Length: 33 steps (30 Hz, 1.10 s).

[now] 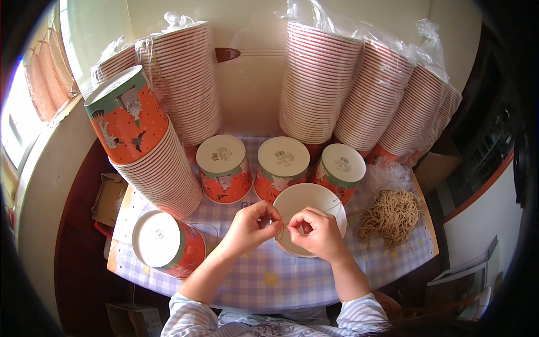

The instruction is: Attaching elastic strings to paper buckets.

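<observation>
An open paper bucket (306, 196), white inside, stands mouth up in front of me on the table. Both my hands meet over its near left rim. Between them runs a thin piece of tan twine (283, 227). My left hand (252, 224) is closed, thumb and forefinger pinching the twine. My right hand (319, 235) is likewise closed in a pinch on it, just over the bucket's mouth. A bit of twine also shows at the bucket's far right rim. The exact shape of the loop or knot between my fingertips is too small to tell.
A tangled twine heap (390, 218) lies right of the bucket. Upside-down orange buckets stand behind (224, 180) and at the near left (188, 250). A tall bucket stack (160, 174) rises at left. Plastic-wrapped stacks (320, 84) line the back. A checked cloth (241, 281) covers the table.
</observation>
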Tool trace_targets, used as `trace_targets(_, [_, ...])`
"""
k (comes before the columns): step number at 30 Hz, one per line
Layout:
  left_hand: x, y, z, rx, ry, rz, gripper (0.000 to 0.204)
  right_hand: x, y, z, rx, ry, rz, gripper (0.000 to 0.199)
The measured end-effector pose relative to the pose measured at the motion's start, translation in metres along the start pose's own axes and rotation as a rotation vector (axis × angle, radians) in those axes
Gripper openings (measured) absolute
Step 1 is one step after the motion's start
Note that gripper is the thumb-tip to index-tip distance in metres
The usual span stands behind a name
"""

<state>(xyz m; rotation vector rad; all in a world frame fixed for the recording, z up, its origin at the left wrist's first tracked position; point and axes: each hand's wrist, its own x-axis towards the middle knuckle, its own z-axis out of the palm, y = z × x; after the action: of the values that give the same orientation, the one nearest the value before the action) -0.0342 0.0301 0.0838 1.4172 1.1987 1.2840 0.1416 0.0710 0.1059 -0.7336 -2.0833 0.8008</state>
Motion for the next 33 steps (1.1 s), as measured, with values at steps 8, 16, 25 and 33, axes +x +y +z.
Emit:
trace_targets(8, [-0.0019,0.0093,0.0003,0.129,0.018,0.057,0.015,-0.0014,-0.0018,0.0024,-0.112,0.093,-0.041,0.014])
trace_targets(16, [-0.0022,0.0075,0.0013,0.107,0.023,0.044,0.015,-0.0041,0.0008,0.0085,-0.182,0.181,-0.108,0.016])
trace_targets(25, [-0.0021,0.0068,0.001,0.088,0.032,0.037,0.014,-0.0064,-0.0035,0.0104,-0.264,0.166,-0.184,0.017])
trace_targets(33, [-0.0027,0.0092,0.0016,0.162,0.059,0.078,0.015,-0.003,-0.0038,0.0094,-0.264,0.129,-0.249,0.017])
